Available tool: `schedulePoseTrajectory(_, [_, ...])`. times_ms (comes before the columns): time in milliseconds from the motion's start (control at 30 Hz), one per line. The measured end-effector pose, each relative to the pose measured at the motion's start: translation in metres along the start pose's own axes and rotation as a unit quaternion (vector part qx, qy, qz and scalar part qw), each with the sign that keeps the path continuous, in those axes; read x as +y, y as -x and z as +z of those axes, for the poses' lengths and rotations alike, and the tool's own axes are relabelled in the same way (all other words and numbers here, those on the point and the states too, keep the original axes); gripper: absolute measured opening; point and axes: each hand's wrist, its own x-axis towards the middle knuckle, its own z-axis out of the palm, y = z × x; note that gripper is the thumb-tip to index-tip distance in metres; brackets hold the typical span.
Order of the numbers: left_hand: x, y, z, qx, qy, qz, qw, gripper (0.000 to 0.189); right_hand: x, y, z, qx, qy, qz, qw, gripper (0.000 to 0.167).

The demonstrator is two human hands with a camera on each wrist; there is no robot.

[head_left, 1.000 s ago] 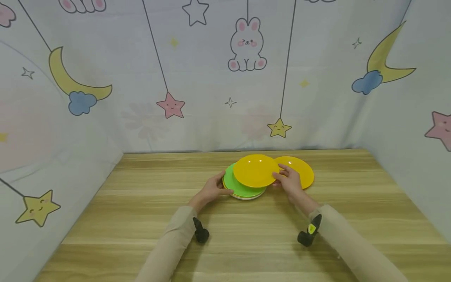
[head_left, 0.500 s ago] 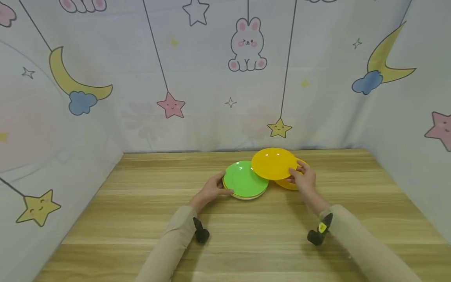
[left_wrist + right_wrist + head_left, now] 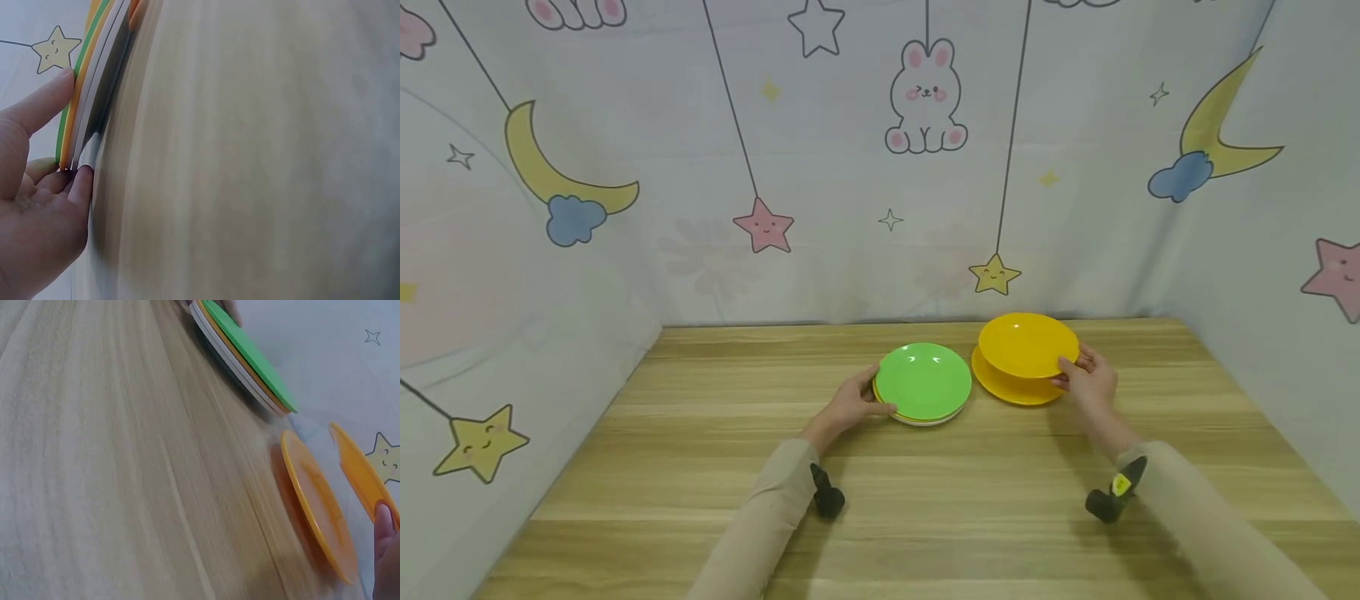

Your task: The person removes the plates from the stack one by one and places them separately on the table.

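My left hand (image 3: 850,402) grips the left edge of a stack of plates. A green plate (image 3: 923,381) tops it; under that, the left wrist view shows an orange-yellow plate (image 3: 75,103) and white plates (image 3: 94,81). The thumb lies on the green rim, with the other fingertips at the lower edges. My right hand (image 3: 1093,385) pinches a yellow plate (image 3: 1028,343) by its right rim. This plate is raised over another yellow plate (image 3: 1017,392), which lies flat on the table. A gap separates the two yellow plates in the right wrist view.
The wood-grain table (image 3: 925,508) reaches back to a white cloth wall (image 3: 842,275) printed with stars, moons and a rabbit. More printed cloth stands at the left and right sides. Each wrist carries a small black camera (image 3: 829,500).
My right hand has carried the yellow plate rightward, off the green plate's stack to over the other yellow plate. The left hand has stayed at the stack.
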Motion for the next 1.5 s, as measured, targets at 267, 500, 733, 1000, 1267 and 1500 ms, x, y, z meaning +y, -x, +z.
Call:
schedulePoseTrajectory(267, [-0.002, 0.000, 0.000, 0.002, 0.000, 0.000, 1.0000, 0.088, -0.007, -0.003, -0.015, 0.039, -0.034, 0.012, 0.9986, 0.059])
schedulePoseTrajectory(500, [0.017, 0.012, -0.001, -0.016, 0.012, 0.010, 0.9998, 0.085, -0.009, -0.008, -0.034, 0.070, -0.062, 0.019, 0.9954, 0.058])
schedulePoseTrajectory(733, [0.028, 0.018, 0.000, -0.022, 0.007, 0.004, 0.9997, 0.083, -0.007, -0.017, -0.058, 0.105, -0.109, 0.010, 0.9884, 0.061])
schedulePoseTrajectory(1000, [0.026, 0.017, 0.000, -0.016, 0.004, 0.004, 0.9999, 0.084, -0.006, -0.021, -0.075, 0.125, -0.137, 0.015, 0.9825, 0.065])
schedulePoseTrajectory(1267, [0.026, 0.018, 0.000, -0.012, 0.004, 0.001, 0.9999, 0.086, -0.002, -0.024, -0.083, 0.163, -0.130, 0.023, 0.9778, 0.066])
schedulePoseTrajectory(1500, [0.025, 0.016, 0.000, -0.032, 0.030, 0.003, 0.9990, 0.089, 0.000, -0.019, -0.088, 0.172, -0.099, 0.032, 0.9796, 0.064])
